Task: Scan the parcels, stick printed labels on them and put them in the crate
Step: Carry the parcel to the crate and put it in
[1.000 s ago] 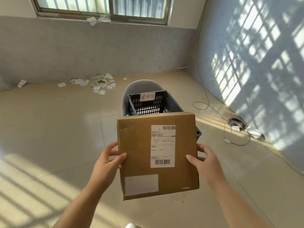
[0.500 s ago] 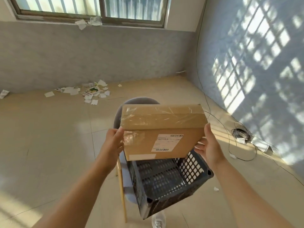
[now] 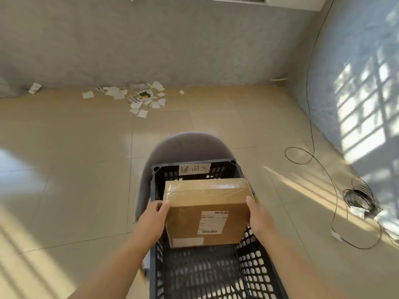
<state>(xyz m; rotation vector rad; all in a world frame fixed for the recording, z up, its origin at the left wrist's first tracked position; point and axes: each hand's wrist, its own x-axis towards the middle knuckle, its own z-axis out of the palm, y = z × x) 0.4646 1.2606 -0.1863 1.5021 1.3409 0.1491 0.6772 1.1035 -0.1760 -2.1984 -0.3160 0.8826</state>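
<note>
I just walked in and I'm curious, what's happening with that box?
A person holds a parcel between the left hand and the right hand, one on each side. It has a printed label on top. The parcel is over the black crate, which sits on a grey chair, and has not been let go yet.

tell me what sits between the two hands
The cardboard box, held by its sides between the left hand and right hand, over the black crate; seen in the head view.

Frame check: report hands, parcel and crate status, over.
The left hand and right hand grip the parcel by its sides. Tilted, label up, partly inside the crate, far end. Nothing else seen in crate.
</note>
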